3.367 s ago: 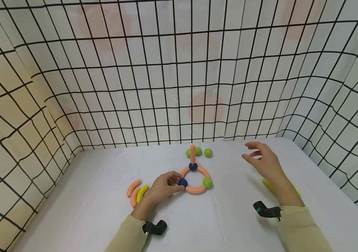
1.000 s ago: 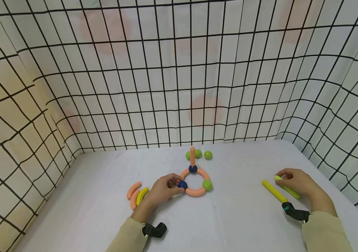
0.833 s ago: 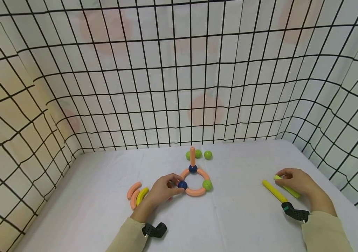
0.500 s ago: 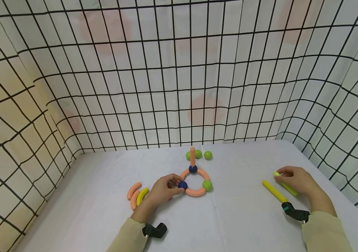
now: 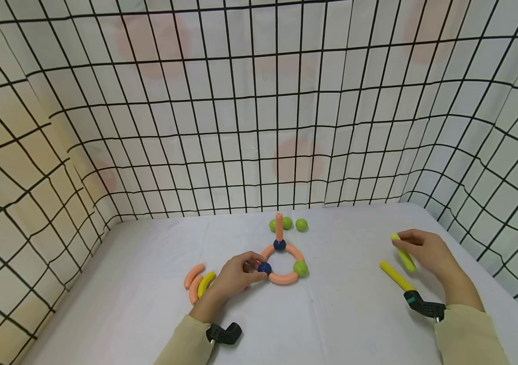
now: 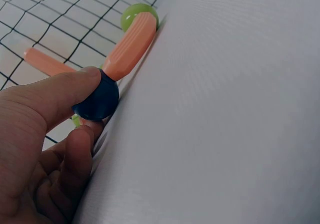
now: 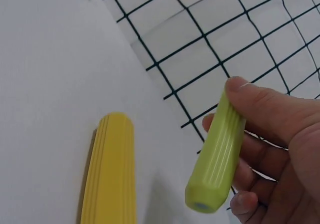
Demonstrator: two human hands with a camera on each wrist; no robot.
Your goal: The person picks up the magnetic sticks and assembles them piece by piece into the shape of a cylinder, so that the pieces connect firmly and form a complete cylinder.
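My left hand point(image 5: 237, 274) pinches a dark blue ball point(image 6: 102, 99) between thumb and fingers. That ball belongs to a ring of curved orange rods point(image 5: 284, 279), with a green ball point(image 5: 300, 268) at its right and another blue ball point(image 5: 279, 244) at the back. From the back ball a straight orange rod point(image 5: 279, 226) stands up. Over at the right, my right hand point(image 5: 428, 249) pinches a ridged yellow-green rod point(image 7: 216, 159), held up tilted off the table. Below it a straight yellow rod point(image 5: 397, 276) lies on the cloth.
Loose curved orange rods point(image 5: 193, 275) and a curved yellow rod point(image 5: 206, 284) lie left of the left forearm. Several green balls point(image 5: 301, 224) sit behind the ring. A black wire grid point(image 5: 259, 126) borders the back and sides of the white table point(image 5: 345, 314).
My right hand came down at the right, took hold of the yellow-green rod and has lifted it, turning it more upright and shifting left. The left hand stays at the blue ball.
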